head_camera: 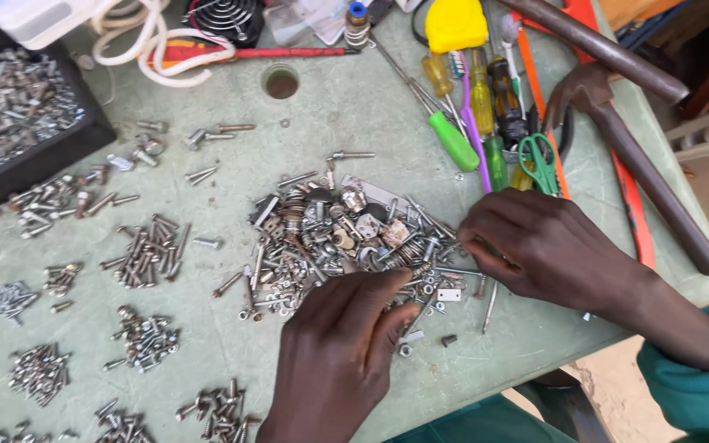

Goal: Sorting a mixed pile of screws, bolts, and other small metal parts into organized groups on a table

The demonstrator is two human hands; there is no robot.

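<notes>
A mixed heap of metal screws, bolts, washers and small brackets point(334, 234) lies in the middle of a pale green table point(231, 344). My left hand point(338, 349) reaches up from the near edge, its fingertips resting in the heap's lower right part. From the right comes my right hand point(539, 246), fingers curled and pinched at the heap's right edge among long screws. Whether either hand grips a piece is hidden by the fingers.
Several small sorted piles of screws point(145, 250) dot the left half. A black tray of fasteners point(10, 107) sits far left. Screwdrivers point(453, 139), green scissors point(539, 160), a hammer point(642, 164) and white cord point(153, 45) lie along the back and right. The table edge runs near right.
</notes>
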